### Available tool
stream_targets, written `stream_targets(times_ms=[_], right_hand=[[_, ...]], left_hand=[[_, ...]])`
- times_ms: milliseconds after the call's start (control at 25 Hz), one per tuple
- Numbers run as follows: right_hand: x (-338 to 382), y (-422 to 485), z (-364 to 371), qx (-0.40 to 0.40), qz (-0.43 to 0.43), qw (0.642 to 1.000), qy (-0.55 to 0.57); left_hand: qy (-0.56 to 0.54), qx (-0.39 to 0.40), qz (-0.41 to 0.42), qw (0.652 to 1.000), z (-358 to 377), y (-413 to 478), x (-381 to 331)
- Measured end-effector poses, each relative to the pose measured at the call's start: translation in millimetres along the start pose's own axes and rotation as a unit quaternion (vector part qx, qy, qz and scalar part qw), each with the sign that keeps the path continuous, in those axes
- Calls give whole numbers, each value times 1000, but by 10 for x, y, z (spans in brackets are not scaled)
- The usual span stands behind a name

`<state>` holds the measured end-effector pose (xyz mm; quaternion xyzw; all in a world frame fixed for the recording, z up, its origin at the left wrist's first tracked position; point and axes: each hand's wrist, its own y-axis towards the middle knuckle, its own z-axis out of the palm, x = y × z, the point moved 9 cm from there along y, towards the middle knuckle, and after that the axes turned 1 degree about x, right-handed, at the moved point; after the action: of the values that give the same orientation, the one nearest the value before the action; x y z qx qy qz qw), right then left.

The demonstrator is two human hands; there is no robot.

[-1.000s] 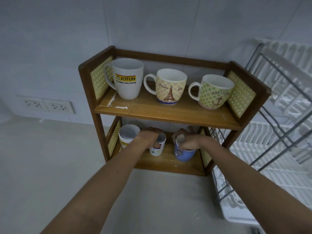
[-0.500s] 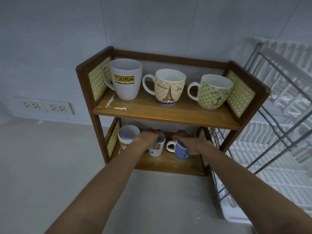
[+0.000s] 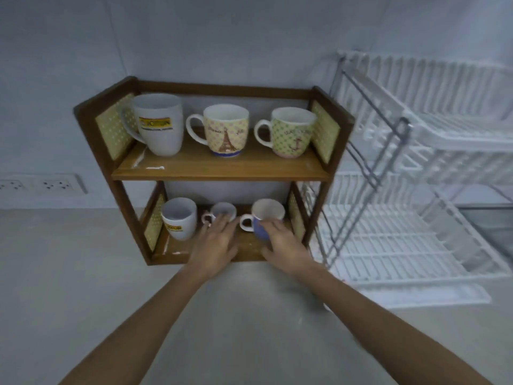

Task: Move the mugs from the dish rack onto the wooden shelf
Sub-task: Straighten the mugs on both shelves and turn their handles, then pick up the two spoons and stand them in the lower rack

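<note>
A two-level wooden shelf (image 3: pixel 216 171) stands against the wall. Its top board carries a tall white logo mug (image 3: pixel 161 126), an Eiffel Tower mug (image 3: pixel 225 132) and a green anchor mug (image 3: pixel 291 133). On the bottom board stand a shorter white logo mug (image 3: pixel 180 218), a small white mug (image 3: pixel 223 209) and a blue mug (image 3: pixel 259 229). My left hand (image 3: pixel 216 240) lies flat in front of the small white mug, fingertips at its base. My right hand (image 3: pixel 281 243) is spread just before the blue mug, thumb near its side. Neither hand grips a mug.
A white two-tier dish rack (image 3: pixel 416 240) with grey metal struts stands right of the shelf, with no mugs visible in it. The grey counter (image 3: pixel 83 273) stretches left and toward me. Wall sockets (image 3: pixel 55 184) sit low on the left wall.
Both hands have let go of the small white mug and the blue mug and drawn back toward me. The blue mug now stands with its handle to the left.
</note>
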<state>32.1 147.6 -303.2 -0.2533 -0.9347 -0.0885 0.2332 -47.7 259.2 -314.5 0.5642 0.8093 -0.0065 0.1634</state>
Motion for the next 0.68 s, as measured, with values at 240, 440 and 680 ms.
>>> stream_targets(times_ms=[240, 440, 680], right_hand=[[-785, -1581, -215, 17, 38, 999, -13], [-1954, -2300, -568, 34, 192, 980, -36], [-2590, -2694, -409, 111, 225, 965, -74]], left_hand=[[-174, -27, 52, 983, 365, -852, -1256], [-228, 65, 121, 964, 893, -1024, -2592], [-92, 235, 85, 964, 1764, -1205, -3304]])
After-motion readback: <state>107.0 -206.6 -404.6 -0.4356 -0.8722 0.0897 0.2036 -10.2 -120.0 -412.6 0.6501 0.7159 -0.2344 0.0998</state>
